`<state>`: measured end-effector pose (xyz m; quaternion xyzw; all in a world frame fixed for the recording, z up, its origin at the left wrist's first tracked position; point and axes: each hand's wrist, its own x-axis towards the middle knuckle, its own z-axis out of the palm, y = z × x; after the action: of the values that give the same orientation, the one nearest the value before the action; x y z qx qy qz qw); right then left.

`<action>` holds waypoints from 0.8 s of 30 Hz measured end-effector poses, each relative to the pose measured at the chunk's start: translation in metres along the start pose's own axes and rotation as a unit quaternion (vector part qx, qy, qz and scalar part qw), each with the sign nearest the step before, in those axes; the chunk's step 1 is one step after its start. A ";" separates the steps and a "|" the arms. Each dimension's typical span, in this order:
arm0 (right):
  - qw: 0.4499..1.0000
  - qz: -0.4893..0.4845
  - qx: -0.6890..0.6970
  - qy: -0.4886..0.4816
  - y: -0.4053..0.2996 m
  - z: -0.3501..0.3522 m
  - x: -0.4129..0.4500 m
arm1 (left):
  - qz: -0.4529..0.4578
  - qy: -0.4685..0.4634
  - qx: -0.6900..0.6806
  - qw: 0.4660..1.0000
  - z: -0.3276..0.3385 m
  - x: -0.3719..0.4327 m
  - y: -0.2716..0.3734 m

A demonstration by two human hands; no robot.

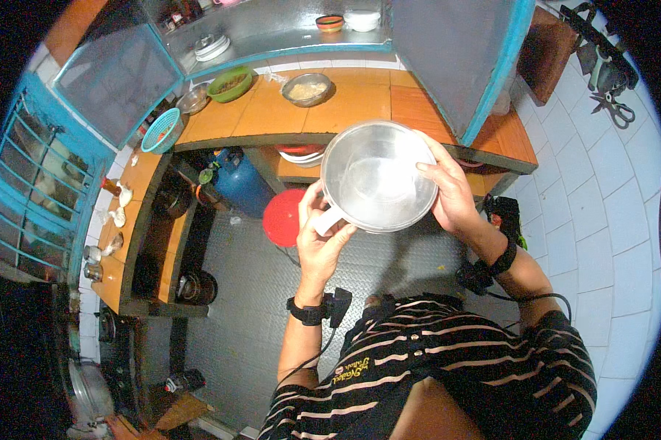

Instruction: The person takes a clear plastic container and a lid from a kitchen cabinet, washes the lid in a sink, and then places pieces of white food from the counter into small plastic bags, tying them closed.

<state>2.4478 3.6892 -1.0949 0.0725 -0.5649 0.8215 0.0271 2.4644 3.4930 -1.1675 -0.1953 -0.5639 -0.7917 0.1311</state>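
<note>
Both my hands hold a round metal pot (pixel 380 176) out in front of my body, its open mouth tilted up so its shiny inside shows. The fingers of my left hand (pixel 322 236) wrap around the pale handle at the near left side. Gripping the far right rim is my right hand (pixel 448 184), thumb over the edge and fingers behind the wall. No contents show in the pot, though bright glare covers part of its inside. The wooden counter (pixel 358 110) lies beyond it.
On the counter stand a metal bowl of pale food (pixel 306 89), a green basin (pixel 229 84) and a turquoise basket (pixel 162 130). An open cabinet door (pixel 451 60) juts out at right. Below are a red stool (pixel 282 218) and a blue gas cylinder (pixel 241 184). Scissors (pixel 616 110) hang on the tiled wall.
</note>
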 end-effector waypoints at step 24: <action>0.651 -0.352 -0.656 -0.146 -0.062 -0.229 0.073 | -0.061 -0.143 0.114 0.981 0.151 0.100 -0.170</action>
<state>2.3629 3.9219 -1.1068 0.3483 -0.8853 0.1443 0.2723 2.3274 3.6926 -1.2211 -0.2552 -0.6739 -0.6930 0.0221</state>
